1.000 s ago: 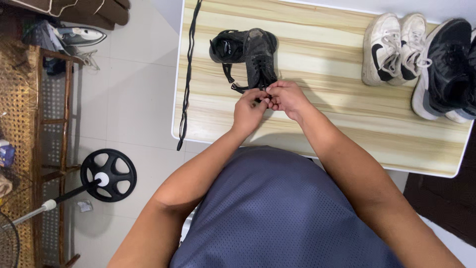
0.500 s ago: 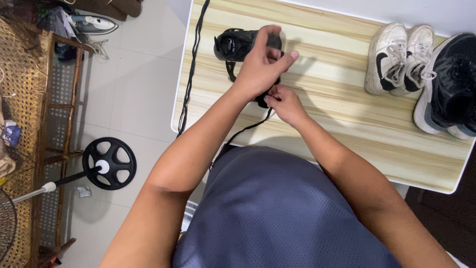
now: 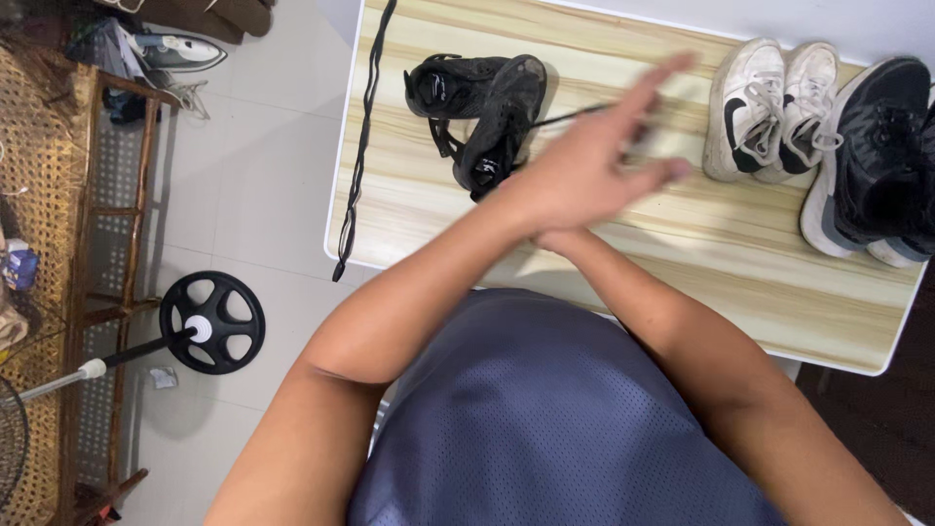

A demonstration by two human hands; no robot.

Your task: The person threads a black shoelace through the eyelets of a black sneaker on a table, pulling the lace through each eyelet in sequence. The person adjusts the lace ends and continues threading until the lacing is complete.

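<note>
Near table edge [image 3: 343, 255], blurred left hand [image 3: 594, 166].

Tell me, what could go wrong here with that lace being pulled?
The left hand is blurred mid-sweep, drawing a lace taut from the black shoe. That pull might tip or drag the shoe, which leans on its mate. The sweep heads toward the white sneakers and could knock them. A loose lace hangs over the table edge and may slide off.
</note>
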